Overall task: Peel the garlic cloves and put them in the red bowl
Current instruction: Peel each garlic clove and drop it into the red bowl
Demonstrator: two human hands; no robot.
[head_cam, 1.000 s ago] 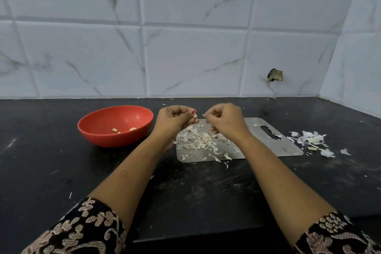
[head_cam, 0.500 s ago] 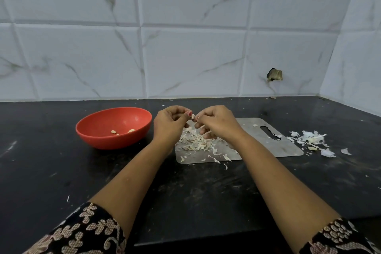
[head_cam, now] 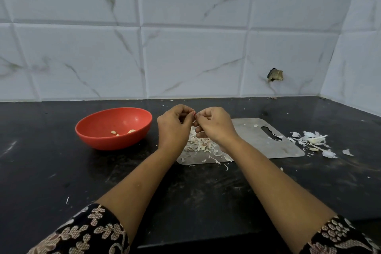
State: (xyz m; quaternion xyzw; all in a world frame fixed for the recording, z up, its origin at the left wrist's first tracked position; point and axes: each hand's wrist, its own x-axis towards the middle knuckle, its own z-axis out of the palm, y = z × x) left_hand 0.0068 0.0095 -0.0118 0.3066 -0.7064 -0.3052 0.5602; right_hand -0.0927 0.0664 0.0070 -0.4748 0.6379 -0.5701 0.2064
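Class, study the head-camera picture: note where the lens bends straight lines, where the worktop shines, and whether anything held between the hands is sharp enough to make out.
Head view: tile joints bow towards the edges. Head view: soft light, a sheen on the black worktop at the frame's left edge. Head view: left hand and right hand meet at the fingertips; anything pinched is hidden.

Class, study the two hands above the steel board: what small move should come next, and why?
Probably pull the skin loose, letting it drop: left hand and right hand meet fingertip to fingertip over the peel pile on the steel board, the clove between them hidden. Moving to the red bowl seems premature.
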